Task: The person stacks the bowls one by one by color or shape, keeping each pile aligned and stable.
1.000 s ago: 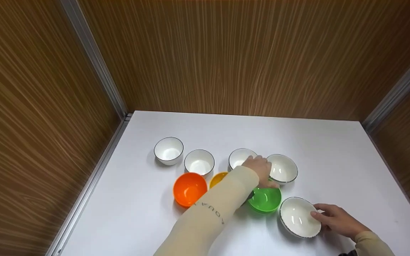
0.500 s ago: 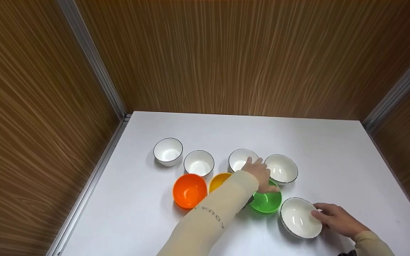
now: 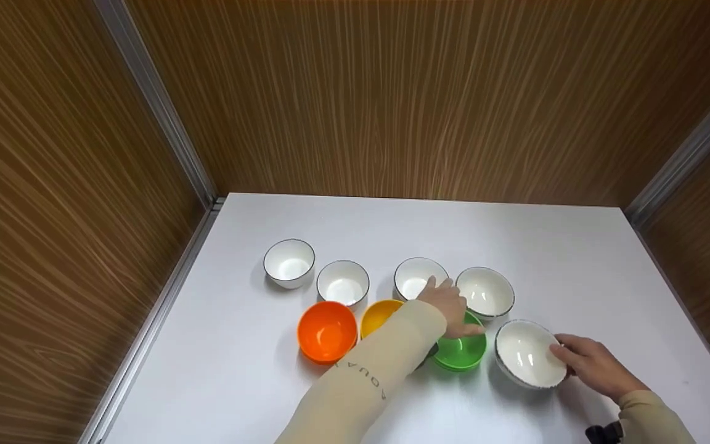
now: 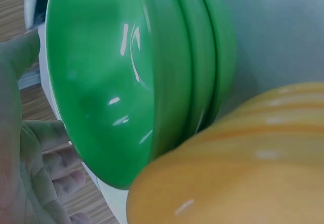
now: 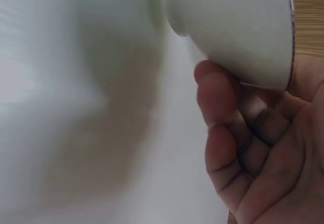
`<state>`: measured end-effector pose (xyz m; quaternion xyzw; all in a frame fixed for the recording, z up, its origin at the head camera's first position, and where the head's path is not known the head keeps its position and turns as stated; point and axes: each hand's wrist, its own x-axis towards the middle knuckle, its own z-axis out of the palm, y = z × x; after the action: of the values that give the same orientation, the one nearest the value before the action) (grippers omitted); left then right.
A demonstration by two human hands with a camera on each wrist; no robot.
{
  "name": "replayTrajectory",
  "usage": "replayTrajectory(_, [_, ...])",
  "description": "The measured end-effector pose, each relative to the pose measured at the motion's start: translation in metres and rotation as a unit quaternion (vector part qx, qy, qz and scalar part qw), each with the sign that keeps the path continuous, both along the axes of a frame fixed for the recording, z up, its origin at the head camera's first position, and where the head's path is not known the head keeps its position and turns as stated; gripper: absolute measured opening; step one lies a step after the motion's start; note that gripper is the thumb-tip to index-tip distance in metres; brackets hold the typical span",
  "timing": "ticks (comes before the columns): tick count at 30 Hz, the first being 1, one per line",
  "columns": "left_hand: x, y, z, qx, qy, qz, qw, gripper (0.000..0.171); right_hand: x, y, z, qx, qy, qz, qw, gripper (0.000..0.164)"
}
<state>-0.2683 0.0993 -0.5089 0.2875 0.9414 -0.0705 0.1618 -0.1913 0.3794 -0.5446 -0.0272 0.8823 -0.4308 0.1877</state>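
My right hand [image 3: 598, 367] grips a white bowl [image 3: 527, 354] by its right side, thumb over the rim; in the right wrist view the fingers curl under its wall [image 5: 238, 36]. My left hand [image 3: 447, 307] reaches across with its fingers spread, over the far edge of the stacked green bowls [image 3: 461, 351]. The left wrist view has several green bowls [image 4: 101, 82] nested together, with the left fingers beside the top rim and nothing grasped. Just beyond that hand stand two white bowls, one at its left [image 3: 413, 277] and another at its right [image 3: 485, 293].
An orange bowl [image 3: 327, 333] and yellow bowls [image 3: 378, 316], partly hidden by the left sleeve, stand left of the green stack. Two more white bowls, a far left one [image 3: 289, 262] and its neighbour [image 3: 342, 283], sit behind them. Wood-grain panels [image 3: 392, 98] enclose the white table.
My right hand has moved the white bowl slightly away from me and to the right. The left hand has drawn back a little from the white bowls, its fingers more spread.
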Motion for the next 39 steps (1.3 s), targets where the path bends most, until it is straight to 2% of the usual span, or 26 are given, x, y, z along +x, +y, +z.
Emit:
replayTrajectory(3, [0.0, 0.0, 0.0, 0.017, 0.006, 0.001, 0.9998, 0.082, -0.004, -0.003, 0.009, 0.013, 0.04, -0.021, 0.999, 0.055])
replayTrajectory(8, [-0.001, 0.0, 0.007, 0.071, 0.03, -0.008, 0.997, 0.098, -0.011, -0.009, 0.019, 0.017, 0.101, -0.038, 0.994, 0.05])
replayTrajectory(13, [-0.004, 0.001, 0.016, 0.147, 0.04, -0.02, 0.9881, 0.109, -0.02, -0.016, 0.027, 0.023, 0.133, -0.046, 0.99, 0.05])
replayTrajectory(19, [-0.006, 0.002, 0.021, 0.21, 0.037, -0.012, 0.977, 0.109, -0.033, -0.028, 0.03, 0.03, 0.155, -0.057, 0.986, 0.048])
replayTrajectory(23, [-0.005, 0.004, 0.02, 0.231, 0.032, 0.01, 0.9724, 0.11, -0.043, -0.04, 0.028, 0.02, 0.174, -0.071, 0.982, 0.046])
replayTrajectory(28, [-0.008, 0.004, 0.02, 0.25, 0.038, 0.057, 0.9657, 0.115, -0.056, -0.054, 0.023, 0.023, 0.2, -0.083, 0.976, 0.045])
replayTrajectory(34, [-0.011, 0.005, 0.019, 0.233, 0.045, 0.103, 0.9659, 0.114, -0.068, -0.066, 0.013, 0.034, 0.216, -0.117, 0.969, 0.047])
replayTrajectory(39, [-0.011, 0.006, 0.014, 0.222, 0.052, 0.122, 0.966, 0.115, -0.076, -0.072, 0.004, 0.043, 0.209, -0.152, 0.965, 0.054])
